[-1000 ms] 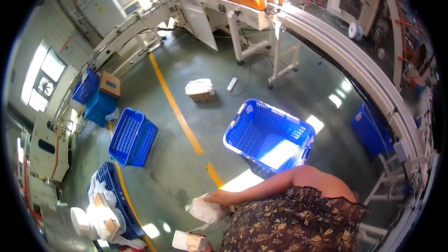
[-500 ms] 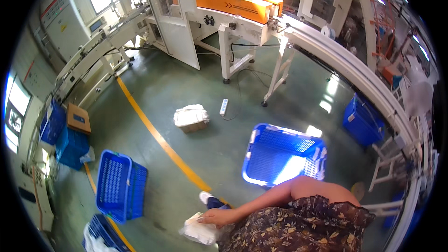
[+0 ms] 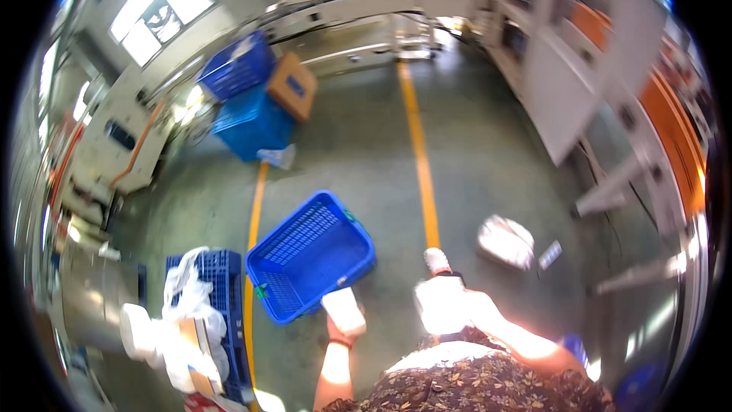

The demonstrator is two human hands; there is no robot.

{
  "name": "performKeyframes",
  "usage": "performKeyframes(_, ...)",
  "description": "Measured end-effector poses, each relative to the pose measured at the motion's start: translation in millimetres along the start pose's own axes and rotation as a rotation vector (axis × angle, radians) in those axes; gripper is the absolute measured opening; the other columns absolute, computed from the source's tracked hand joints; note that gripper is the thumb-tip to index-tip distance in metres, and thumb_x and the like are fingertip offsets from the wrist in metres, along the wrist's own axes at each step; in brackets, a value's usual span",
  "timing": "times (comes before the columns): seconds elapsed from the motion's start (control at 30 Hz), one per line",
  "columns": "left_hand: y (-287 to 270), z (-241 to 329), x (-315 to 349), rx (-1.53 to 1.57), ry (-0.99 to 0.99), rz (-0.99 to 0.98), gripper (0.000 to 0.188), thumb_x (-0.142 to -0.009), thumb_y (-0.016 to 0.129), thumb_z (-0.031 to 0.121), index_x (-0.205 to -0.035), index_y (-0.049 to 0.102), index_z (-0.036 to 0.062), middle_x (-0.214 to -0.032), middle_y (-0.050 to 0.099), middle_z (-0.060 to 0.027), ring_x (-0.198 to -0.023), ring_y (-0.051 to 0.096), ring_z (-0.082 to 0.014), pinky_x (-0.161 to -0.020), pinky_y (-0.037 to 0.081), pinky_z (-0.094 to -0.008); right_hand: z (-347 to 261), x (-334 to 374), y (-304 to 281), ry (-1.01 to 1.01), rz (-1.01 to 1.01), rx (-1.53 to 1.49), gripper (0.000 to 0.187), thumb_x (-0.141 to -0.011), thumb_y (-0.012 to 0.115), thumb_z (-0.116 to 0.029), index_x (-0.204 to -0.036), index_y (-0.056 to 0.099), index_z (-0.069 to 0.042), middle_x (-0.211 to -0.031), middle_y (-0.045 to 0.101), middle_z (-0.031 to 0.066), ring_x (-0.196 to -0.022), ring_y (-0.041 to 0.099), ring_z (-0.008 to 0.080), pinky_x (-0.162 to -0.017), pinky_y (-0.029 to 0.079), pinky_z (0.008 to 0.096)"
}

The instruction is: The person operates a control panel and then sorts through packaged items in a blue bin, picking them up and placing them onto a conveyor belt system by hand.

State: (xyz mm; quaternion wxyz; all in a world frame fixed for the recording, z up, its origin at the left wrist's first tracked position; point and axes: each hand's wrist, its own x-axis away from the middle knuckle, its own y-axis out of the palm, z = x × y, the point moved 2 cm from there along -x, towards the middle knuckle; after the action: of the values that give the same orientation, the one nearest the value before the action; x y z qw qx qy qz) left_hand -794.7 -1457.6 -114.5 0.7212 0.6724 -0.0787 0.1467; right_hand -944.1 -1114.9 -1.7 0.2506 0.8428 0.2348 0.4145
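My left hand [image 3: 338, 333] is closed around a small white block-shaped pack [image 3: 345, 311], held upright at the near edge of an open blue plastic basket [image 3: 358, 262]. No contents show inside this basket. To the right, my right hand [image 3: 479, 307] grips another white pack [image 3: 441, 307], washed out by bright light. That pack is at waist height, above my shoe [image 3: 436, 260]. Glare hides the finger details of the right hand.
On the left, a blue pallet [image 3: 221, 265] bears white plastic bags [image 3: 191, 297] and cardboard. Stacked blue crates [image 3: 255, 126] and a cardboard box [image 3: 292, 87] stand farther off. A white bundle [image 3: 506, 242] and a power strip [image 3: 549, 254] lie right. Machinery [image 3: 564, 69] lines the right side.
My view has swung left, bringing the blue basket from the left to the middle. My left hand has come into view with a white pack. My right hand still holds its pack.
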Motion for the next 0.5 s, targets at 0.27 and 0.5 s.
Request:
performKeyframes(0.27,86.3,75.9,-188.2,0.287,0.292,0.266,0.052,-0.093,0.043,0.049,-0.120,0.059,0.0068,-0.110,0.065,-0.0146,-0.098,0.064,-0.0333,-0.082,0.053,-0.0511,-236.3,-234.1,154.5,-0.165,-0.127,0.673,0.031,-0.101,0.043,-0.028,-0.103,0.062,-0.003,-0.068,0.055,-0.0026,-0.047,0.043,0.0034,-0.040,0.031,0.0191)
performKeyframes(0.5,98.3,219.6,-300.1,0.371,0.481,0.392,0.049,-0.093,0.043,0.053,-0.114,0.064,0.0148,-0.110,0.068,-0.0083,-0.100,0.065,-0.0310,-0.088,0.052,-0.0511,-371.3,-465.2,291.2,-0.195,-0.408,0.884,0.031,-0.101,0.044,-0.027,-0.098,0.062,-0.001,-0.063,0.053,-0.0034,-0.046,0.043,0.0041,-0.040,0.032,0.0206)
